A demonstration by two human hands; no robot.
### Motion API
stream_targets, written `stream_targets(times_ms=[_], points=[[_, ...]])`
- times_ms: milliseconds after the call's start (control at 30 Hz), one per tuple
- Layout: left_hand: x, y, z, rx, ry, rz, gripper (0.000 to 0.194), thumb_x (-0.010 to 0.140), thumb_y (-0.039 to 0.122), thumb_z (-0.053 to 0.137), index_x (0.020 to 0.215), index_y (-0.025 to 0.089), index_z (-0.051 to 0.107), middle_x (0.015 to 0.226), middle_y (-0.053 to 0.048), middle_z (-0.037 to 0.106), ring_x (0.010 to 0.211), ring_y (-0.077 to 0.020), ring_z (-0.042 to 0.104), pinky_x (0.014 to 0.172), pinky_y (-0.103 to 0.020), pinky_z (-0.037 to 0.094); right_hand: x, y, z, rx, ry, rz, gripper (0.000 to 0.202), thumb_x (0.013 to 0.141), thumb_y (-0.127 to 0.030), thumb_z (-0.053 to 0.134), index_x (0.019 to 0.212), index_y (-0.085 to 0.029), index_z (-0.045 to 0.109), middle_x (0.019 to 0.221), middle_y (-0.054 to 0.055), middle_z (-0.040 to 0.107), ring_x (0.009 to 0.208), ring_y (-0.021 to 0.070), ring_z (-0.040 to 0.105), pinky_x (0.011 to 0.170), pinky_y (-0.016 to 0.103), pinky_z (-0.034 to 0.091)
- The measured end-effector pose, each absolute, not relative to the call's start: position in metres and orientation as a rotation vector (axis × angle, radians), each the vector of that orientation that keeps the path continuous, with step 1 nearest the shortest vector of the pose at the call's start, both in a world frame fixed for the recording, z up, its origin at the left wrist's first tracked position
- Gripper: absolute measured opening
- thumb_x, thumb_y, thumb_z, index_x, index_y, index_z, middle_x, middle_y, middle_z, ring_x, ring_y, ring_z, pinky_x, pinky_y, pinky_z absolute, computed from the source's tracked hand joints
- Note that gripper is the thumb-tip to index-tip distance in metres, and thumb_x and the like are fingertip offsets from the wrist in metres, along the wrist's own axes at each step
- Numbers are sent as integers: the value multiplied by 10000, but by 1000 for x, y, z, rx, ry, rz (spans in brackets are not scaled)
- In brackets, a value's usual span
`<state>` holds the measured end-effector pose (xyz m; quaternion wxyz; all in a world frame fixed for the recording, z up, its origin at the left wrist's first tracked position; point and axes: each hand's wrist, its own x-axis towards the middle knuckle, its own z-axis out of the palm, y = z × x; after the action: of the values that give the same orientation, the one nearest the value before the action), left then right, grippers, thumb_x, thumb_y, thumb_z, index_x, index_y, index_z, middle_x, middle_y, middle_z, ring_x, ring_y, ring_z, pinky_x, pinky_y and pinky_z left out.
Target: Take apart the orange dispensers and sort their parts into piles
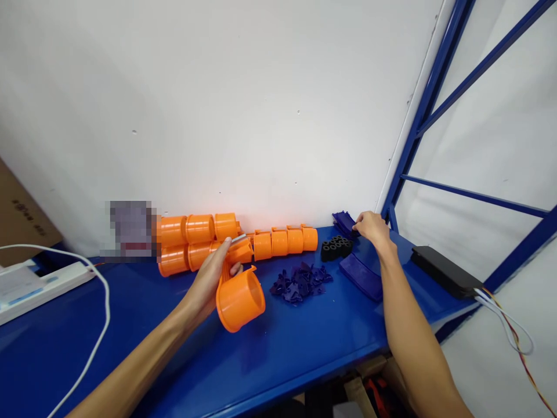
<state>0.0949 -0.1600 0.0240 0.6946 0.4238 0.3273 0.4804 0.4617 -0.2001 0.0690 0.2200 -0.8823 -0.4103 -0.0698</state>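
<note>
An orange part with a round cup is gripped in my left hand, its cup hanging toward the front. My right hand is at the back right, fingers pinched together beside a stack of dark blue curved pieces; what they hold, if anything, is too small to make out. Left of that hand lie black round parts in a cluster. Nearer the front is another dark blue curved piece. A pile of small dark blue pieces sits mid-table. Several orange cups stand in rows along the wall.
The blue table meets a white wall. A white power strip and a white cable lie at the left, near a cardboard box. At the right are a black box with wires and a blue metal frame.
</note>
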Motion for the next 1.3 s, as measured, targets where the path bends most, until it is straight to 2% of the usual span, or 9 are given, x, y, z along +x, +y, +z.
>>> stream_targets(times_ms=[67, 267, 433, 600, 733, 967, 1300], points=[[95, -161, 24, 947, 743, 1048, 476, 784, 577, 709, 1071, 205, 629, 507, 70, 417, 414, -104, 424, 396, -193, 393, 466, -197, 64, -2446, -1208, -137, 189, 825, -199, 669, 987, -176, 763, 1098, 166, 725, 1026, 304, 678, 767, 339, 470], [95, -161, 26, 955, 743, 1050, 489, 802, 560, 700, 1135, 209, 634, 498, 63, 407, 412, -112, 416, 390, -211, 413, 451, -182, 61, -2234, -1332, -252, 222, 840, -301, 699, 1032, -205, 756, 1034, 91, 750, 980, 240, 674, 769, 297, 461], [96, -161, 24, 965, 739, 1051, 505, 755, 577, 742, 1072, 190, 667, 493, 57, 416, 408, -110, 412, 378, -214, 396, 431, -171, 54, -2203, -1444, -239, 219, 834, -277, 688, 1035, -233, 762, 1006, 56, 762, 955, 215, 677, 754, 273, 460], [96, -160, 21, 979, 743, 1054, 547, 776, 575, 722, 1174, 204, 659, 496, 67, 415, 408, -104, 413, 385, -196, 382, 428, -158, 41, -2319, -1473, -207, 224, 844, -297, 666, 1032, -225, 764, 1075, 86, 756, 1013, 235, 679, 771, 282, 466], [95, -158, 18, 1010, 719, 1072, 538, 791, 576, 711, 1172, 203, 637, 497, 63, 410, 451, -131, 472, 401, -197, 383, 431, -150, 31, -2362, -1507, -127, 210, 794, -231, 683, 979, -199, 778, 1054, 114, 759, 997, 259, 688, 746, 289, 468], [96, -160, 21, 1022, 750, 1047, 544, 797, 596, 687, 1163, 197, 630, 507, 69, 412, 411, -108, 407, 394, -203, 389, 432, -146, 30, -2356, -1627, -13, 192, 774, -207, 687, 929, -211, 800, 999, 96, 771, 947, 230, 699, 720, 258, 461], [96, -160, 21, 1048, 756, 1052, 592, 796, 596, 680, 1237, 208, 619, 506, 65, 403, 421, -106, 398, 394, -193, 364, 434, -151, 40, -2382, -1639, 30, 199, 752, -178, 681, 895, -177, 818, 946, 99, 778, 868, 199, 709, 665, 224, 449]])
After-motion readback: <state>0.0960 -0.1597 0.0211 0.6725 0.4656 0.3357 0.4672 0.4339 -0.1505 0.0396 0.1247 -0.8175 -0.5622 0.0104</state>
